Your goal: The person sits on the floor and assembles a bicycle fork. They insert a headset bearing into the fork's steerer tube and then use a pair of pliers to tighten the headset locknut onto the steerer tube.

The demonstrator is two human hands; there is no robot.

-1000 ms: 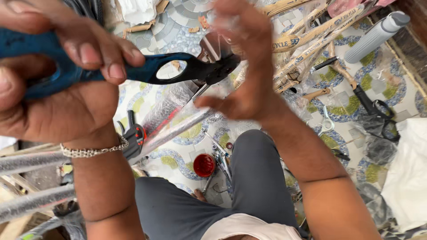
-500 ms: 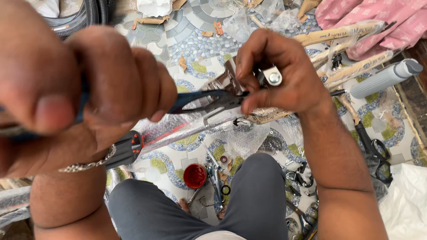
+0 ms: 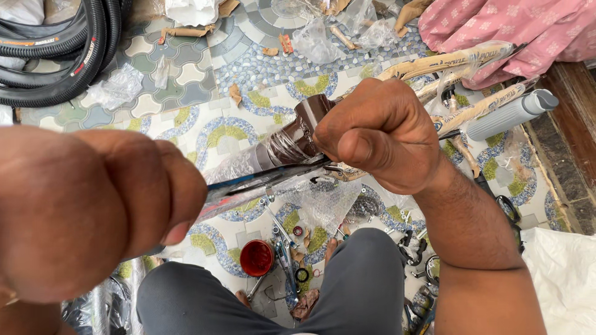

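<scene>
The right hand (image 3: 379,133) is clenched around the end of a brown tube (image 3: 298,136), part of a bicycle frame still partly wrapped in clear plastic and bubble wrap (image 3: 323,205); the tube is held in the air above the tiled floor (image 3: 205,93), over the person's knee (image 3: 366,273). The left hand (image 3: 87,211) is closed in a fist very near the camera, gripping the handle of a long dark tool (image 3: 267,180) whose far end meets the right hand at the tube; the tool's tip is hidden behind the fingers, so its exact contact cannot be told. Risks as judged: the tool end works close against the right fingers, and a slip under force could strike or pinch them. The loose wrap on the tube offers a slick grip, so the tube may twist or drop. Below lie a red cap (image 3: 257,257), small screws and metal parts (image 3: 282,232); a dropped tube could scatter these or mark the paint. Tyres (image 3: 56,49), a grey cylinder (image 3: 512,115) and a pink cloth (image 3: 509,31) lie well apart and pose no evident hazard.
</scene>
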